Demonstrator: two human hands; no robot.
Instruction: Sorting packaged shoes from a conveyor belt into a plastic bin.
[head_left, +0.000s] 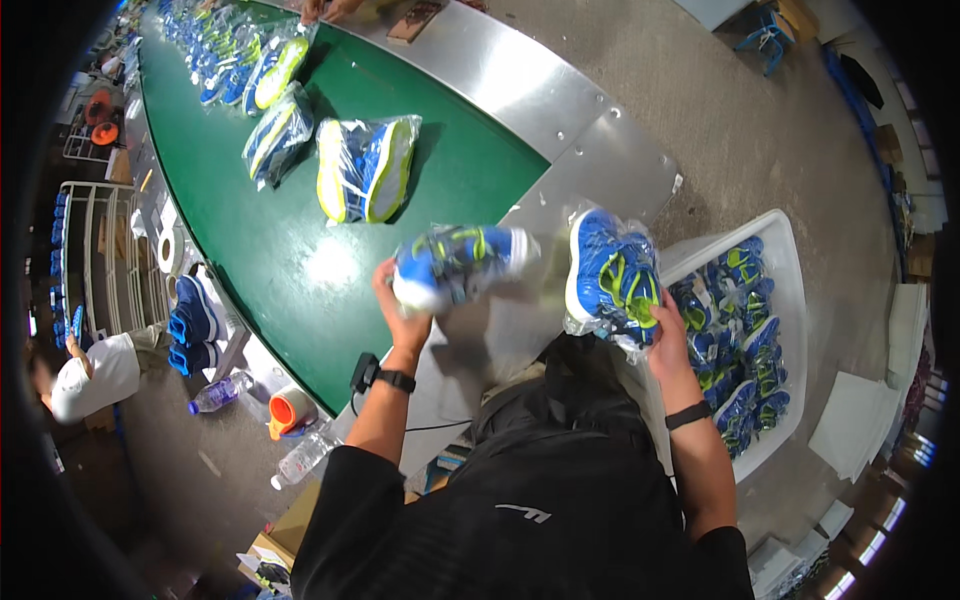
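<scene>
My left hand (403, 318) is closed on blue sneakers (455, 262) in a clear bag, held over the near end of the green conveyor belt (330, 268); motion blurs them. In my right hand (668, 338) is a second bagged pair of blue sneakers (608, 268) with yellow-green laces, held at the near left corner of a white bin (790, 300). Several bagged sneakers (728, 320) fill that bin. On the belt, a bagged pair with yellow-green soles (368, 170) lies ahead of my left hand, and another bagged pair (280, 136) lies beyond it.
More bagged shoes (225, 58) crowd the belt's far end, where another person's hand (325, 10) reaches in. A metal rim (560, 100) borders the belt. At left are an orange cup (287, 408), plastic bottles (305, 458), dark blue shoes (195, 320) and a person in white (97, 378).
</scene>
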